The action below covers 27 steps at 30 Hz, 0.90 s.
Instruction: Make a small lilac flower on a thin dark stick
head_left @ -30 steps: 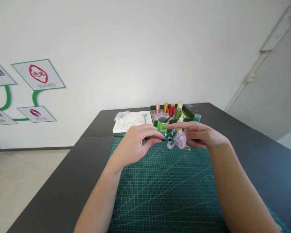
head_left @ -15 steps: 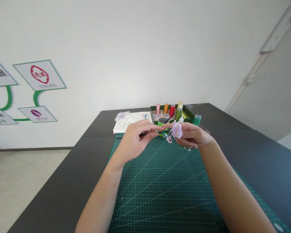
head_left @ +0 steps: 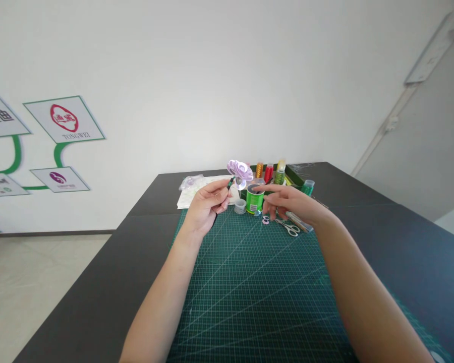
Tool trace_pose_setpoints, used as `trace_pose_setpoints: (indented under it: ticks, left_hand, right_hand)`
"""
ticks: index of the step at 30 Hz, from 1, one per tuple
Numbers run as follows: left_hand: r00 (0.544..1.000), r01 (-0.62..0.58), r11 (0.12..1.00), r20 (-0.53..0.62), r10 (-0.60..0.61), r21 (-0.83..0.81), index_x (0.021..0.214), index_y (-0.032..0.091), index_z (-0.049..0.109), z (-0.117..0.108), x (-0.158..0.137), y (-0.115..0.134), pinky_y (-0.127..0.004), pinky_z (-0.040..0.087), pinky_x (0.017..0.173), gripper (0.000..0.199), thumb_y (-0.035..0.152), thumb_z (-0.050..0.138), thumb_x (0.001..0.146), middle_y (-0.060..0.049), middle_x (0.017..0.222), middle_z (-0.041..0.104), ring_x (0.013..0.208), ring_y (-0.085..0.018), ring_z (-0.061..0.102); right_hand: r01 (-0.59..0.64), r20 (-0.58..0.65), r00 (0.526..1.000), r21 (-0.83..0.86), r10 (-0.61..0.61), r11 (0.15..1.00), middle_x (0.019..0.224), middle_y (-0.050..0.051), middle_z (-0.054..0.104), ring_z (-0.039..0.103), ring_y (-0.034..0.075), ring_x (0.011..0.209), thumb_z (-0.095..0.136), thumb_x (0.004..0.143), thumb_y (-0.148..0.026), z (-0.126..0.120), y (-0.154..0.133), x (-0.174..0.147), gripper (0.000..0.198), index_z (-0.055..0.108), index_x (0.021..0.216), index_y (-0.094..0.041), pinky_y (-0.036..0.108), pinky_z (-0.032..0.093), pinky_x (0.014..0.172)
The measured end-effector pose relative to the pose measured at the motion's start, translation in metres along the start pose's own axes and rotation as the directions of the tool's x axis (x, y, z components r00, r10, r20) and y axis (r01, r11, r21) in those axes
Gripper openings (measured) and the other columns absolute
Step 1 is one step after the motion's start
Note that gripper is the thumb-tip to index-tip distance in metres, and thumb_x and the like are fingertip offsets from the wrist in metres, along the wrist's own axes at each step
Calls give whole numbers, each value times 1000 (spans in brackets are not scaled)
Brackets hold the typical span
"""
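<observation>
A pale purple artificial flower (head_left: 239,171) with ruffled petals stands tilted above the mat, its dark stem (head_left: 230,183) pinched in my left hand (head_left: 204,207). The lower end of the stem shows below that hand. To the right, my right hand (head_left: 297,202) is apart from the flower, palm down. Its index finger stretches left over the rim of a green can (head_left: 253,202), the other fingers hang loosely curled, and nothing shows in them. White-handled scissors (head_left: 290,229) and a small lilac petal piece (head_left: 265,220) lie below it.
A green gridded cutting mat (head_left: 257,287) covers the middle of the black table (head_left: 117,272). Behind the can, a dark green box (head_left: 295,176) holds several thread spools (head_left: 268,172). A small clear tub (head_left: 240,206), white papers (head_left: 187,198) and a green spool (head_left: 307,187) stand around.
My right hand has let go of the flower and opened. My left hand has turned and tilted the flower upright to the left. The can and scissors are now more exposed.
</observation>
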<state>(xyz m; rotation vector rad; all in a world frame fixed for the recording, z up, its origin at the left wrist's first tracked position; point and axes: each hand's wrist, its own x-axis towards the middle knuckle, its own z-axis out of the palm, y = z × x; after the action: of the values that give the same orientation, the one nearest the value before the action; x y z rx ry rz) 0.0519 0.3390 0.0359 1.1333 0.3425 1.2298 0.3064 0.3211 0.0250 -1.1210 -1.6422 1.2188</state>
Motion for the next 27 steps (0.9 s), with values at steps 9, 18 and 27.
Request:
trace_pose_setpoints:
  ticks: [9, 18, 27]
  left_hand:
    - [999, -21, 1000, -30, 21, 4, 87, 19, 82, 8, -3, 2, -17, 32, 42, 27, 22, 92, 62, -2, 66, 70, 49, -6, 51]
    - [997, -66, 996, -33, 68, 54, 87, 22, 83, 11, -7, 4, -16, 34, 44, 27, 27, 94, 62, -1, 67, 72, 50, -6, 52]
    - [995, -81, 988, -49, 89, 134, 86, 21, 82, 12, -7, 2, -19, 38, 47, 28, 29, 93, 62, 0, 63, 67, 52, -7, 50]
  right_hand:
    - [132, -488, 789, -460, -374, 878, 91, 10, 75, 68, 20, 74, 64, 90, -35, 30, -43, -24, 19, 71, 95, -18, 31, 55, 58]
    - [154, -428, 780, -576, -457, 803, 85, 9, 75, 69, 24, 82, 65, 90, -32, 49, -62, -48, 19, 74, 78, -20, 40, 53, 76]
    - [142, -14, 988, 487, -155, 862, 75, 3, 64, 51, 9, 59, 71, 87, -37, 79, -56, -29, 21, 75, 92, -17, 22, 35, 48]
